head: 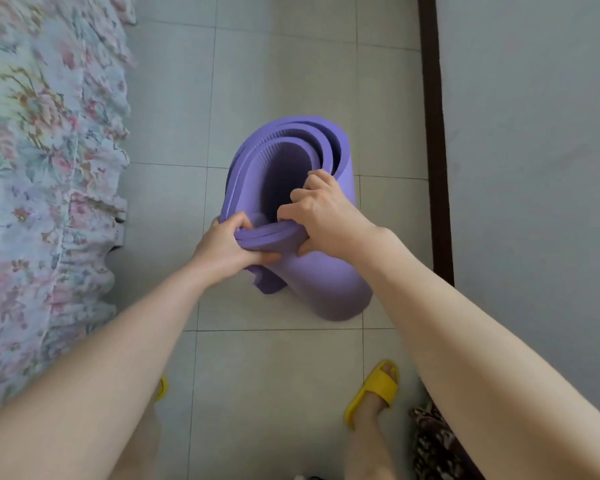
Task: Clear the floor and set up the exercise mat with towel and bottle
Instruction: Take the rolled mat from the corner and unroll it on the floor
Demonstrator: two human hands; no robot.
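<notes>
A purple exercise mat [326,285], loosely rolled, stands on end on the tiled floor [278,393] in the middle of the view, its open spiral facing up at me. My left hand [226,245] pinches the near edge of the roll, several layers squeezed between thumb and fingers. My right hand [323,216] grips the same near edge a little to the right, fingers curled inside the roll. No towel or bottle is in view.
A bed with a flowered, ruffled cover [45,188] runs along the left. A grey wall with a dark skirting strip [437,161] bounds the right. My feet in yellow slippers [374,389] stand near the bottom edge, beside a dark patterned cloth [433,441].
</notes>
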